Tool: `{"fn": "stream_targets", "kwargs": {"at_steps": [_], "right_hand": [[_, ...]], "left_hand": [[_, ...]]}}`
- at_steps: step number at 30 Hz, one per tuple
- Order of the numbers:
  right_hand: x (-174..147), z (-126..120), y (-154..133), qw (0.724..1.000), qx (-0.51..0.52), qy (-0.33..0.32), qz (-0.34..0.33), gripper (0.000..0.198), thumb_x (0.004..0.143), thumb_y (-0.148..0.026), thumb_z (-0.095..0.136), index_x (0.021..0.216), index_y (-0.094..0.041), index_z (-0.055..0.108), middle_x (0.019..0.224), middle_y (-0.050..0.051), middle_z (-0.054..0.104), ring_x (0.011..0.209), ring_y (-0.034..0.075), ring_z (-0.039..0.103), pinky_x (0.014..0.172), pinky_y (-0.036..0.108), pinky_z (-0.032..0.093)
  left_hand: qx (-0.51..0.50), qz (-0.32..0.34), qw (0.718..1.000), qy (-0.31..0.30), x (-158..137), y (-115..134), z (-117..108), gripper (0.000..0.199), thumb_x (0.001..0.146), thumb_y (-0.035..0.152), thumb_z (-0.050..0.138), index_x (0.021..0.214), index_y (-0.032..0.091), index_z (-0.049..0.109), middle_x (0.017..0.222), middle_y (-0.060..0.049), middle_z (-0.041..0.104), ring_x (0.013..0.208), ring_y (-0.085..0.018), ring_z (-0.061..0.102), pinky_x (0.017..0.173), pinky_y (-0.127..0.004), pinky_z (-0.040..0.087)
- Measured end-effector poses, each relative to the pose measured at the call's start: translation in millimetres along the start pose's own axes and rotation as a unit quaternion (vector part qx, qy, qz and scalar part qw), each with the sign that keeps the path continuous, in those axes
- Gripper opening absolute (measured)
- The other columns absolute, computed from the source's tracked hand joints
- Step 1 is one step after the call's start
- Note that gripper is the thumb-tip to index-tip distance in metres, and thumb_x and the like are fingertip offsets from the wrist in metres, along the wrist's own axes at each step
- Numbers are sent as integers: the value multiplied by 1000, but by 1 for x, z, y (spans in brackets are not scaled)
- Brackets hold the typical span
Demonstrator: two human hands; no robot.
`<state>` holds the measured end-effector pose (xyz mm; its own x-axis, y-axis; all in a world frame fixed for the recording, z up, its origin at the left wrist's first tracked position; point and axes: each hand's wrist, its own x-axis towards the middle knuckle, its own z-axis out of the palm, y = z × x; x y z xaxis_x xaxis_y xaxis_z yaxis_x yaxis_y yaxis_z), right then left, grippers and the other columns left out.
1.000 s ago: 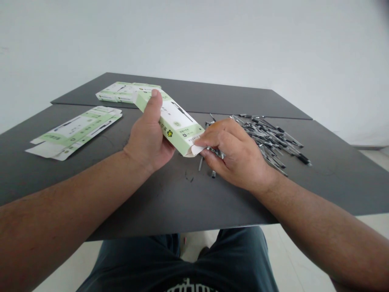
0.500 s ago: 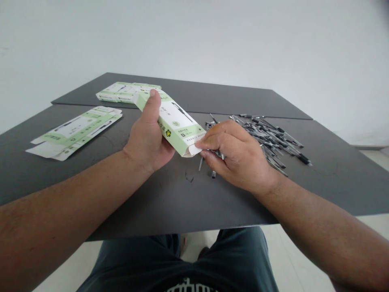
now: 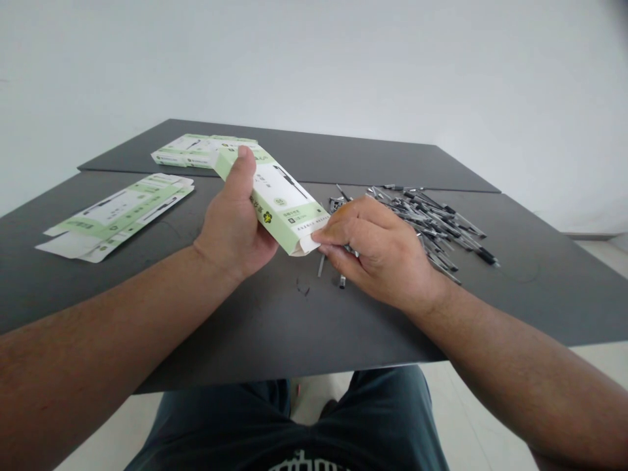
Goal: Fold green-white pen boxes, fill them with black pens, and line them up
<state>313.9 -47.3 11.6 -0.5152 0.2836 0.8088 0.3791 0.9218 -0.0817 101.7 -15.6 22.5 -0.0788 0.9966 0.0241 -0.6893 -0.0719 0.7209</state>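
My left hand [image 3: 238, 226] is wrapped round a green-and-white pen box [image 3: 282, 196], its thumb lying along the upper edge. The box is held tilted above the table, its near end toward my right hand. At that end, my right hand [image 3: 375, 242] pinches a small white end flap [image 3: 309, 243] between thumb and index finger. Inside the box nothing can be seen. Behind and to the right of my right hand lies a heap of pens [image 3: 436, 222] with clear barrels and black parts, partly hidden by the hand.
On the left of the dark grey table [image 3: 235, 347] lies a flattened green-and-white carton [image 3: 122, 212]. Farther back, made-up boxes [image 3: 184, 150] lie side by side, partly behind the held box. A seam crosses the tabletop, and a white wall stands behind it.
The whole view has shifted very slightly. Both hands keep nearly the same hold on the box and its end flap, with little other movement.
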Motion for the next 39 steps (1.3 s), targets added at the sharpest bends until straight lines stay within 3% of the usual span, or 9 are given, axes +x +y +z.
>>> {"fn": "stream_targets", "kwargs": {"at_steps": [6,11,18,21,32,39], "right_hand": [[1,2,-4,1000,16,13,-12,28,108,-4,71,121,-27,79,109,5,82,102,21,79,92,36,68],[2,5,-7,999,21,9,-32,30,106,-3,69,124,-25,79,108,3,79,98,19,78,86,31,67],[4,5,-9,999,14,15,-33,29,105,-2,69,120,-24,79,105,3,78,95,17,77,83,28,66],[5,5,-9,999,21,12,-38,27,106,-2,68,120,-22,79,107,5,78,96,17,76,83,28,65],[3,5,-7,999,36,3,-27,25,106,-4,68,117,-23,80,106,5,78,98,18,76,85,29,65],[2,4,-6,998,52,-10,-36,6,112,-19,77,117,-22,79,108,7,79,99,20,76,86,32,66]], "left_hand": [[-30,-2,999,18,-4,0,8,30,118,52,68,115,24,76,111,-5,83,128,-31,73,114,-47,59],[-25,4,999,20,-6,-1,8,33,117,54,70,119,21,76,108,-5,83,124,-29,78,117,-43,58],[1,-32,997,69,-12,7,17,35,119,53,63,113,21,78,99,-5,84,96,-26,79,102,-39,63],[-4,-31,996,88,-14,9,21,36,121,51,60,118,21,80,109,-5,87,102,-25,80,106,-38,64],[-17,-1,997,78,-13,5,16,29,119,47,67,118,21,81,113,-4,88,110,-26,81,104,-38,65],[15,-20,998,50,-22,10,23,34,115,51,67,102,20,74,88,-3,76,79,-22,71,78,-35,62]]}}
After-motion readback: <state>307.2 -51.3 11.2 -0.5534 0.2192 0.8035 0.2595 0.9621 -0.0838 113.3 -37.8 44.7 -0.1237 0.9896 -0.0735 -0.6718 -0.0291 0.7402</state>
